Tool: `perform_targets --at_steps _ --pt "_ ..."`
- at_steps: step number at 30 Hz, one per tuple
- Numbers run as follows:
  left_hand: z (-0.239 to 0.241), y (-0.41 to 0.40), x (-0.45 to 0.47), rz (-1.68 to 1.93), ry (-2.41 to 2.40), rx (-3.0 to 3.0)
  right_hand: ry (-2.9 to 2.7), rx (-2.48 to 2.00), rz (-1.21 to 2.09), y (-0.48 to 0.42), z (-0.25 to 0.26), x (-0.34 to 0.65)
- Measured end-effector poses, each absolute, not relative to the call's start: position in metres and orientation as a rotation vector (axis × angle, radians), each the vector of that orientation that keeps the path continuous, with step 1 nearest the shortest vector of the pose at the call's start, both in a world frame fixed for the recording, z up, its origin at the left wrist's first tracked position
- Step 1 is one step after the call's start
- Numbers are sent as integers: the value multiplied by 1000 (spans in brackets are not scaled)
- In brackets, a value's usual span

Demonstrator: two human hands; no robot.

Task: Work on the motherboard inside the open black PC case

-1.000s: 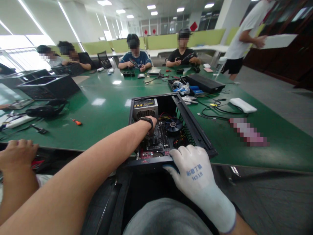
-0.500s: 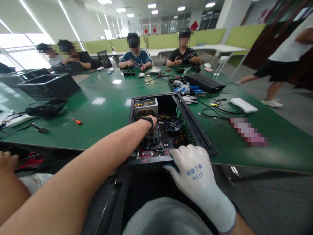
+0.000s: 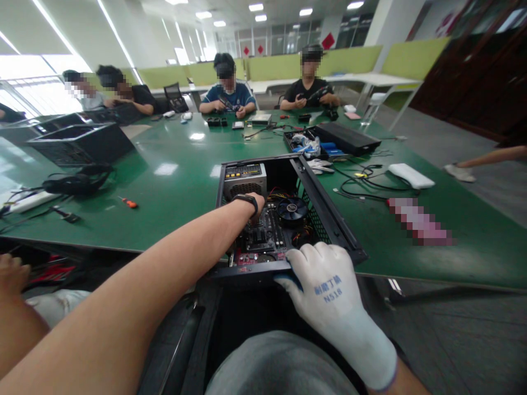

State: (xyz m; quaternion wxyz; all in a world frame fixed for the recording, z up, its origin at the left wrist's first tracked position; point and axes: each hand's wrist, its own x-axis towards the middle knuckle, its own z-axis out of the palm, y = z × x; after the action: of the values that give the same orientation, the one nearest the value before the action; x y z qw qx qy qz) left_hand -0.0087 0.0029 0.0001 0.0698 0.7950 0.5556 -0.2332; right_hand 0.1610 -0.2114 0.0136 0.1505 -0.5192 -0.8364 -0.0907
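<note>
A black computer case (image 3: 335, 211) lies open-side up at the table's near edge. Inside it are a power supply (image 3: 246, 174), a motherboard (image 3: 260, 237) and a round black cooling fan (image 3: 292, 209). My bare left hand (image 3: 257, 204), with a dark band on its wrist, reaches down into the case between the power supply and the motherboard. Its fingers are hidden, so what they touch cannot be made out. In a white glove, my right hand (image 3: 323, 274) wraps round the near rim of the case, thumb on the outside.
An orange screwdriver (image 3: 129, 203) lies left on the green table (image 3: 177, 192). At right are cables (image 3: 349, 184), a white box-like thing (image 3: 410, 176) and a black tray (image 3: 346, 140) with gloves nearby. Another case (image 3: 82, 145) stands far left. Several people sit around; one at my left shows a hand (image 3: 14, 271).
Both my hands and the case stay almost where they were. At the right, a walking person has moved mostly out of view.
</note>
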Motion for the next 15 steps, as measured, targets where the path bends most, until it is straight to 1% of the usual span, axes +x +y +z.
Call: perform_targets --at_steps 3,5,15 --pt "7 -1 -4 -863 1677 2388 -2395 -1489 -269 -212 14 161" --pt "10 -3 -2 -901 1669 2404 -2392 -1490 -270 -212 13 161" --pt "9 -2 -4 -846 1663 2406 -2392 -1488 -280 -212 13 161"
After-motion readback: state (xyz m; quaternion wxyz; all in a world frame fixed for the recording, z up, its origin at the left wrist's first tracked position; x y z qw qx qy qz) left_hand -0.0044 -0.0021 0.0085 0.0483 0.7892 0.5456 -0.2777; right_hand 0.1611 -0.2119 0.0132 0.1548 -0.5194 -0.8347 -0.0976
